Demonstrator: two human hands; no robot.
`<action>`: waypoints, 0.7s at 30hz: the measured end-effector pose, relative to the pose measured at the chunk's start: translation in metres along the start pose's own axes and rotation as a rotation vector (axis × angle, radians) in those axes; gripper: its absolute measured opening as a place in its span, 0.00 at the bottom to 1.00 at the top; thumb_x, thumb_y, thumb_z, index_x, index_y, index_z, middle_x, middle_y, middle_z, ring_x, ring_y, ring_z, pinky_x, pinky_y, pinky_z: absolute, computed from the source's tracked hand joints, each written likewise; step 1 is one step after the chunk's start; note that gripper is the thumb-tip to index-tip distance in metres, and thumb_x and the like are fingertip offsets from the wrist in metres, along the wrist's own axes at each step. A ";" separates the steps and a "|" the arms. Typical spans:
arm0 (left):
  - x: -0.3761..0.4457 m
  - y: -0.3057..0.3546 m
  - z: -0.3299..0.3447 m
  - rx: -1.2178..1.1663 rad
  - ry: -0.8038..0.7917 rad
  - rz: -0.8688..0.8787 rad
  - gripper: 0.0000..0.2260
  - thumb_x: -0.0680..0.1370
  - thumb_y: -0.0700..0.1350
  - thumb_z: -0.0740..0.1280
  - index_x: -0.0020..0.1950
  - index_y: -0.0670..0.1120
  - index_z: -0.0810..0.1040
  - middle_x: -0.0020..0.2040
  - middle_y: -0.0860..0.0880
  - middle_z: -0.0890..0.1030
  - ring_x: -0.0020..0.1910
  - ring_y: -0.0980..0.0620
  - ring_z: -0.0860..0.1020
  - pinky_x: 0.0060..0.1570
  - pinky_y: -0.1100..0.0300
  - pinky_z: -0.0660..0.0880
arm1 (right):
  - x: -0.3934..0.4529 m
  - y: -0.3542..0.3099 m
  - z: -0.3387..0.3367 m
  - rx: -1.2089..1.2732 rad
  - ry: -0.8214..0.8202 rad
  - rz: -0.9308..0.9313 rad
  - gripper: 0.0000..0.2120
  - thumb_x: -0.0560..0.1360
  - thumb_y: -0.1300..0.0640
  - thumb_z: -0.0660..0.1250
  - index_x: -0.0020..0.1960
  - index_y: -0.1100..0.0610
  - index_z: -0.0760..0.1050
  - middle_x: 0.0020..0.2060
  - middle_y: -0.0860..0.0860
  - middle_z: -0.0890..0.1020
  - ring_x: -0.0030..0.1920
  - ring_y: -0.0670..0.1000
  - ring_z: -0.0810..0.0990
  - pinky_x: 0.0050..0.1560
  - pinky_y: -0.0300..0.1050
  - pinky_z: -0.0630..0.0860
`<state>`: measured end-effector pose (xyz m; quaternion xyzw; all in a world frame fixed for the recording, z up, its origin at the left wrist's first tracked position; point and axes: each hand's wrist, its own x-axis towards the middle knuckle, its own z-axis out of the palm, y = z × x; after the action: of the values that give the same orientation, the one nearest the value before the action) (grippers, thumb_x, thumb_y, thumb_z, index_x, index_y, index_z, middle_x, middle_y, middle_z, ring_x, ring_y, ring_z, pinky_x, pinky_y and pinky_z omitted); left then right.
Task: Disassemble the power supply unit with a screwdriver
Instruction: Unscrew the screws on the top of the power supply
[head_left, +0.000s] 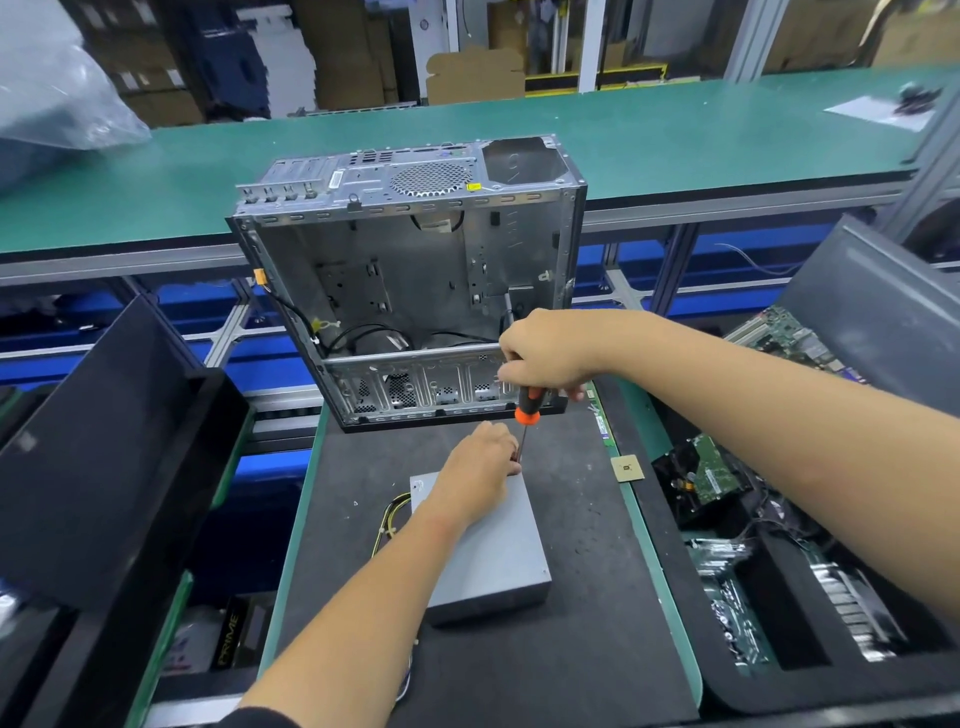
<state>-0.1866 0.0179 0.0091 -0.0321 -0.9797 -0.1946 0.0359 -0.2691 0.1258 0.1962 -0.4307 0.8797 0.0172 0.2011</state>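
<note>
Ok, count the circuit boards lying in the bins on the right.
3 visible: one board upper right by the grey panel, one on a black drive, one lower down. More may be hidden.

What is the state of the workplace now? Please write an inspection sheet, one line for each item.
Surface: dark mat with green edge, small specks on it.
Job's things: grey power supply unit lies flat on the mat; screwdriver stands upright at its far edge.
Clutter: empty computer case behind the unit; small square chip to the right.
Grippers: right hand grips the screwdriver handle; left hand rests on the unit, its fingers at the shaft.
Cables: yellow and black wires leave the unit's left side.
Surroundings: bins with circuit boards at right; green conveyor behind.
</note>
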 end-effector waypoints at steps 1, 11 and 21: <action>-0.001 0.000 -0.001 -0.122 0.003 -0.073 0.04 0.77 0.40 0.66 0.43 0.44 0.77 0.47 0.50 0.76 0.51 0.51 0.71 0.50 0.56 0.70 | -0.001 0.000 -0.001 -0.017 0.011 -0.037 0.15 0.80 0.52 0.59 0.51 0.65 0.75 0.37 0.58 0.84 0.29 0.52 0.80 0.30 0.41 0.70; -0.007 -0.007 -0.011 -0.603 -0.038 -0.259 0.06 0.73 0.34 0.69 0.42 0.45 0.81 0.45 0.49 0.82 0.39 0.57 0.77 0.43 0.69 0.73 | -0.001 -0.001 -0.001 0.019 0.047 -0.126 0.09 0.74 0.50 0.68 0.47 0.56 0.73 0.38 0.49 0.79 0.34 0.49 0.78 0.32 0.41 0.69; -0.010 -0.012 -0.010 -0.659 -0.016 -0.289 0.04 0.73 0.37 0.71 0.42 0.46 0.82 0.40 0.51 0.83 0.37 0.61 0.77 0.42 0.71 0.73 | -0.007 0.000 -0.007 0.043 0.034 -0.177 0.09 0.72 0.62 0.68 0.50 0.55 0.73 0.41 0.46 0.76 0.37 0.44 0.73 0.33 0.38 0.66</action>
<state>-0.1775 0.0022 0.0126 0.0953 -0.8590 -0.5029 -0.0120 -0.2679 0.1297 0.2055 -0.5024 0.8418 -0.0268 0.1958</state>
